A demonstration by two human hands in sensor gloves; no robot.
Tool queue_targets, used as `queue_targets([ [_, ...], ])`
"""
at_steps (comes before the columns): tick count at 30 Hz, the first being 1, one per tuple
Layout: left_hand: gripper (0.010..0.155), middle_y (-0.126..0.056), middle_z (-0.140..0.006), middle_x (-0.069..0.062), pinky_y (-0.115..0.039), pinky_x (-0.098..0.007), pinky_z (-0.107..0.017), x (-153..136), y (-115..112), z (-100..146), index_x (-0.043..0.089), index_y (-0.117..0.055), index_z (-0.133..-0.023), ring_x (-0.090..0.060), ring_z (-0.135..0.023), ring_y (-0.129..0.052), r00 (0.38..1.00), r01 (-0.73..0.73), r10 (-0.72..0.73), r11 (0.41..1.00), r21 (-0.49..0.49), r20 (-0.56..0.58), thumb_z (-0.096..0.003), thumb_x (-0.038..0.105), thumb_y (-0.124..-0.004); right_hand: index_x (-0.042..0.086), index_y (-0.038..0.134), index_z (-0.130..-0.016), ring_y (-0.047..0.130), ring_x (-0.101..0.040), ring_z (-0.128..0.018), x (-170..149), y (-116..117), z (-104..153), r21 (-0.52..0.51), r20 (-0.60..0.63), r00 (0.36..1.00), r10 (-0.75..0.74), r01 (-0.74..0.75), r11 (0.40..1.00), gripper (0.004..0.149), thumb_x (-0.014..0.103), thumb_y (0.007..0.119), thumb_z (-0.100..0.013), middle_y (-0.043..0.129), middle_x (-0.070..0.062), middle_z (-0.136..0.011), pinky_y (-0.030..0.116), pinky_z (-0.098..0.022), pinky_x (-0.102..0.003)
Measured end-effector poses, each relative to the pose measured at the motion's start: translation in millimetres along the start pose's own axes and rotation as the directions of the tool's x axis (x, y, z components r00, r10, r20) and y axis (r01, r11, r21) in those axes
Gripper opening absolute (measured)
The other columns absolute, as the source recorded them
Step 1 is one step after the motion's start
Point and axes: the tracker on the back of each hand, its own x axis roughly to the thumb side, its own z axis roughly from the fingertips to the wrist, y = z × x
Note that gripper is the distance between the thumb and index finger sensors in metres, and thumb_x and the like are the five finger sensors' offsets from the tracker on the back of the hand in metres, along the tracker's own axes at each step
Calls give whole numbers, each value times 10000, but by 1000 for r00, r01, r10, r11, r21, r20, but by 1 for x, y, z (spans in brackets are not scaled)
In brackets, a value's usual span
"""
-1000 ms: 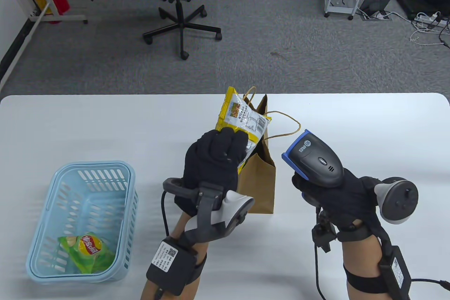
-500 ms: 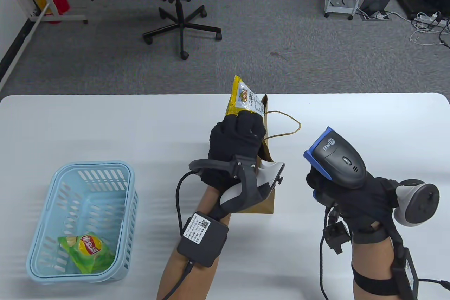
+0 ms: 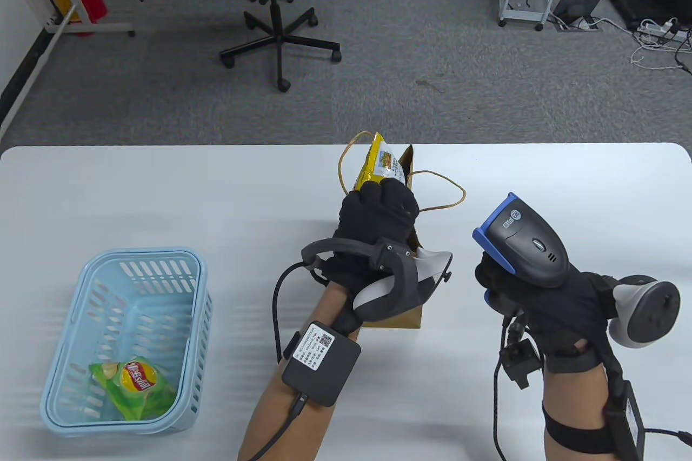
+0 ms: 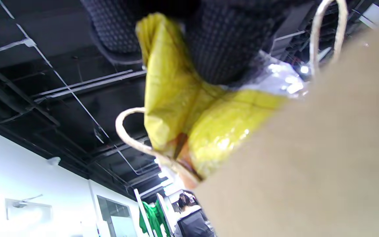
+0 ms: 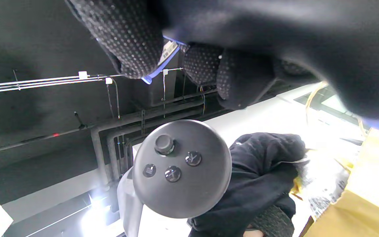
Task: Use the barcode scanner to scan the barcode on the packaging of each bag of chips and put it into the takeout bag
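Blue plastic makes the basket (image 3: 127, 339) at the near left of the white counter (image 3: 540, 196), and a green chip bag (image 3: 135, 381) lies inside it. Right of it, the right hand (image 3: 532, 296) has its grip clamped on the scanner (image 3: 524, 246). Farther off, the left hand (image 3: 378, 212) squeezes the yellow chip bag (image 3: 378, 161) at the mouth of the brown takeout bag (image 4: 324, 158).

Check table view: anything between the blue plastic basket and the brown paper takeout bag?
Only bare white table between the blue plastic basket and the brown paper takeout bag; the table view shows it.
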Motion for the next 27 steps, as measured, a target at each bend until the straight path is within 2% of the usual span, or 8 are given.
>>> queue_targets([
  [4,441,-723,-1042,30,-734,-486,-683,-3,-1,1,350,-815,-934,-314,-910,-802,999,-31,35,992,-121,29,-500,310,-884,-76,709,-974,1059,-357,-537,0,0,0,3,-1,1000,4,-4,1000,590,345,845,-584,917,-208,-781,859,-420,-551],
  [9,526,-665,-1102,-11,-694,-533,-715,-22,16,7,330,-758,-1004,-355,-969,-748,997,-70,75,985,-160,20,-492,360,-872,-76,708,-975,1058,-357,-538,0,-2,0,-3,-5,1000,7,-7,1000,589,345,844,-586,918,-210,-781,859,-419,-553],
  [14,537,-663,-1110,-35,-688,-552,-714,-72,34,25,309,-747,-1024,-374,-971,-748,991,-132,121,968,-212,-63,-501,371,-852,-76,708,-975,1057,-360,-538,-1,-1,0,-4,-17,1000,15,-15,1000,590,345,844,-585,917,-210,-781,858,-421,-552],
  [16,539,-672,-1108,-41,-688,-558,-712,-95,31,34,301,-748,-1029,-381,-969,-752,986,-146,117,951,-271,-118,-504,376,-847,-77,709,-974,1057,-359,-539,-2,0,-1,-2,-20,1000,19,-19,1000,589,345,844,-586,917,-211,-782,858,-420,-553],
  [19,542,-676,-1108,-47,-679,-566,-716,-138,9,51,291,-750,-1033,-390,-971,-748,974,-132,43,905,-404,-223,-506,373,-848,-76,707,-976,1057,-360,-541,-5,4,-2,9,-31,999,31,-31,999,590,346,844,-585,916,-211,-782,858,-420,-554],
  [21,559,-666,-1116,-55,-672,-571,-719,-162,-12,63,284,-739,-1044,-396,-978,-740,958,-150,-7,841,-521,-288,-505,385,-847,-77,707,-976,1057,-361,-540,-7,7,-3,17,-38,998,41,-41,999,590,344,844,-585,916,-211,-782,857,-421,-554],
  [23,577,-659,-1123,-62,-664,-577,-722,-185,-36,77,277,-721,-1059,-404,-984,-733,936,-209,-36,743,-636,-350,-506,393,-843,-76,707,-976,1057,-360,-542,-9,9,-4,24,-46,998,52,-51,998,589,344,844,-586,916,-211,-782,857,-421,-555],
  [27,612,-655,-1123,-97,-664,-595,-703,-222,-90,118,240,-700,-1079,-431,-974,-734,883,-386,-43,501,-775,-468,-505,394,-844,-77,707,-976,1056,-361,-542,-13,11,-5,28,-59,996,62,-60,998,591,345,844,-586,916,-211,-783,857,-422,-555],
])
